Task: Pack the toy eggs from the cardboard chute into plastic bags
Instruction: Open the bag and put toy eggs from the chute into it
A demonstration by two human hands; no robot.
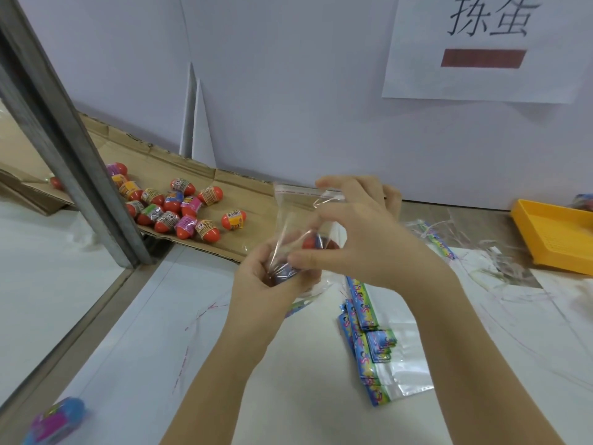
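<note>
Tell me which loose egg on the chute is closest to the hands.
The yellow-labelled egg lying alone on the cardboard chute, right of the cluster; the other loose eggs bunch together further left.

Bright, even light; blurred, warped edges.

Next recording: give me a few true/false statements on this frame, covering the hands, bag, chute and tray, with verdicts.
1. The left hand and the right hand both hold the clear plastic bag. True.
2. The chute has no eggs left on it. False: a cluster of orange toy eggs lies on the brown cardboard chute.
3. A yellow plastic tray sits at the far right of the view. True.
4. The bag in the hands is empty. False: an orange egg shows through it.
</note>
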